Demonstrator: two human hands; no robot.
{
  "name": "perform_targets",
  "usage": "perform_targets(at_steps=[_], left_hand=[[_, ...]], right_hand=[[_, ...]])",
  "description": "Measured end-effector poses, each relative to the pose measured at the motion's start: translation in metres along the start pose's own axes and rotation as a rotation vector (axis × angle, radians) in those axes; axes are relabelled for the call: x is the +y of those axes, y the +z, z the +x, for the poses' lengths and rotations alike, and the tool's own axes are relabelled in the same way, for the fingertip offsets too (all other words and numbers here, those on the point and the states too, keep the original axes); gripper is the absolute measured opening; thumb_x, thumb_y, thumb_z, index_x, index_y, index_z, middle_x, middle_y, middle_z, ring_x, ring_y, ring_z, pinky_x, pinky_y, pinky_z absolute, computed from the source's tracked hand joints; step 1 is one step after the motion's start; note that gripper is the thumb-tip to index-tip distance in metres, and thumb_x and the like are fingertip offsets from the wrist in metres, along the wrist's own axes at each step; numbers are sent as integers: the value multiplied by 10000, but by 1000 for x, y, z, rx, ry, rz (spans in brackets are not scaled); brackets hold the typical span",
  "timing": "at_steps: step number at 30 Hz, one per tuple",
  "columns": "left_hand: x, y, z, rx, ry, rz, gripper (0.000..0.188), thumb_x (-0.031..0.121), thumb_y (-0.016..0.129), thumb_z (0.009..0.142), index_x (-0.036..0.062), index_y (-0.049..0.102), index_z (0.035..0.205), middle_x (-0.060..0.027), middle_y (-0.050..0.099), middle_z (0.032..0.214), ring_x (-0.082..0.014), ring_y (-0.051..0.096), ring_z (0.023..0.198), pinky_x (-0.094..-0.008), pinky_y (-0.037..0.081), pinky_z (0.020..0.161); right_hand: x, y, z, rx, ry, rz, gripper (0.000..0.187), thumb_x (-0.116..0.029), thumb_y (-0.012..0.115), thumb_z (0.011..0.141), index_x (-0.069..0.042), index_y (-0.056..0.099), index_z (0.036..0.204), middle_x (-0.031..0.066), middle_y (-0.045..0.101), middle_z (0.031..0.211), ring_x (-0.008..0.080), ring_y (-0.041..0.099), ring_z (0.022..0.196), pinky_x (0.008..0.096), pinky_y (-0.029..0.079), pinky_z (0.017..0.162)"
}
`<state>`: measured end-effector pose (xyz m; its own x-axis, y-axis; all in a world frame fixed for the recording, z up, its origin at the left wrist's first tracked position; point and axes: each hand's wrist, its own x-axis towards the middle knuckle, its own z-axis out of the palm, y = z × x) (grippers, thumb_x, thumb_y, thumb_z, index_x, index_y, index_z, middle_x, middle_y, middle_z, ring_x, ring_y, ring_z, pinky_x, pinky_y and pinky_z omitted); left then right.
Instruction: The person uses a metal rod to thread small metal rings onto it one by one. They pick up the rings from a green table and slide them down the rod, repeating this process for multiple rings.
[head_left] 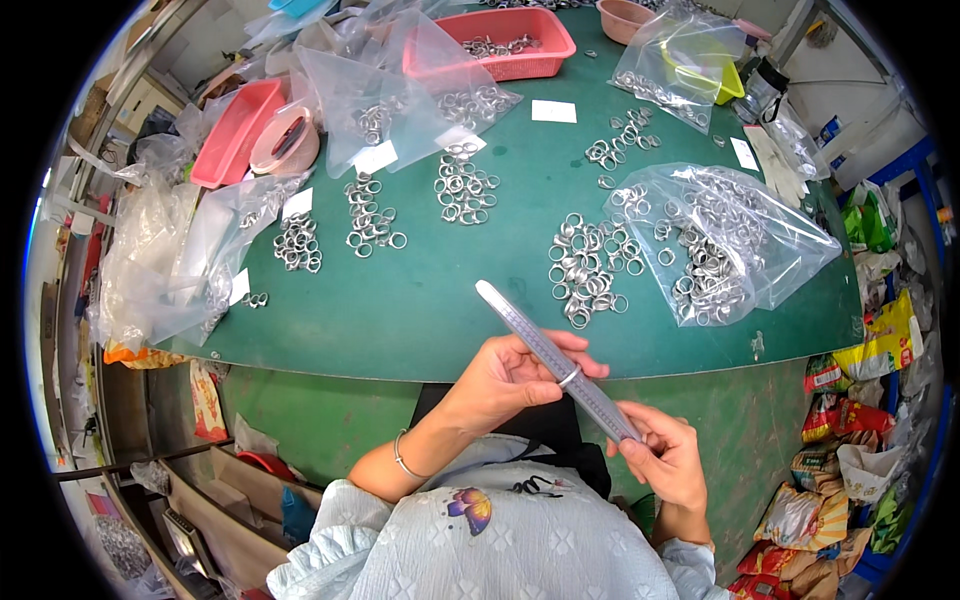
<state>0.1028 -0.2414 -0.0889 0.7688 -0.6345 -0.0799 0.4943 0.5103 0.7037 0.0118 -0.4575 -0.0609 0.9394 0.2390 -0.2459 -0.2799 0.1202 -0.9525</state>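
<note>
The broad green tabletop (400,320) curved away in front of the person. Taking the hands as the clock's centre, a large clear plastic bag (805,245) of silvery metal rings lay at two o'clock, and a coral-red rectangular plastic basin (520,68) sat just short of twelve. A loose heap of silvery rings (575,275) lay bare between twelve and one, beside the bag; a smaller cluster of silvery rings (467,190) lay at eleven.

The left hand (505,375) was loosely closed around the middle of a long grey tapered stick with fine markings (535,345), while the right hand (665,455) pinched its lower end between thumb and fingers. The stick slanted above the near table edge, its pale tip towards half past ten. One slim silvery ring (569,377) encircled it by the left thumb.

To my eye, a slackened left grip could let that ring slide off the tip and drop, perhaps to the floor; a careless elbow could mix the heap and cluster.
</note>
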Motion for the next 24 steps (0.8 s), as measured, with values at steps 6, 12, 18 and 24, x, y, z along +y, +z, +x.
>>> perform_targets(at_steps=[6, 12, 18, 24], left_hand=[[-7, -3, 1, -16, 52, -56, 453, 76, 701, 783, 17, 515, 1192, -149, 621, 1068, -340, 538, 1128, -486, 365, 1023], [-7, -3, 1, -46, 72, -80, 443, 59, 689, 789, 19, 515, 1194, -154, 614, 1083, -344, 522, 1146, -489, 348, 1035], [-6, -2, 1, -51, 74, -83, 449, 49, 688, 785, 19, 511, 1196, -161, 609, 1081, -336, 533, 1132, -494, 338, 1043], [-5, 0, 1, -62, 82, -90, 447, 38, 683, 783, 18, 509, 1194, -165, 601, 1076, -317, 545, 1111, -498, 330, 1049]], right_hand=[[-5, 7, 3, 42, -46, -26, 406, 30, 599, 810, 91, 504, 1200, 125, 631, 803, 55, 494, 510, 180, 376, 444], [-2, 6, 3, 45, -58, -71, 481, 127, 645, 720, 121, 501, 1179, 124, 631, 880, 134, 597, 792, 246, 472, 682], [-2, 4, 2, 40, -77, -163, 471, 117, 652, 726, 118, 513, 1176, 107, 632, 845, 110, 586, 741, 229, 465, 651], [-2, 4, 3, 44, -87, -192, 469, 115, 644, 729, 115, 518, 1181, 99, 638, 820, 81, 569, 668, 195, 438, 564]])
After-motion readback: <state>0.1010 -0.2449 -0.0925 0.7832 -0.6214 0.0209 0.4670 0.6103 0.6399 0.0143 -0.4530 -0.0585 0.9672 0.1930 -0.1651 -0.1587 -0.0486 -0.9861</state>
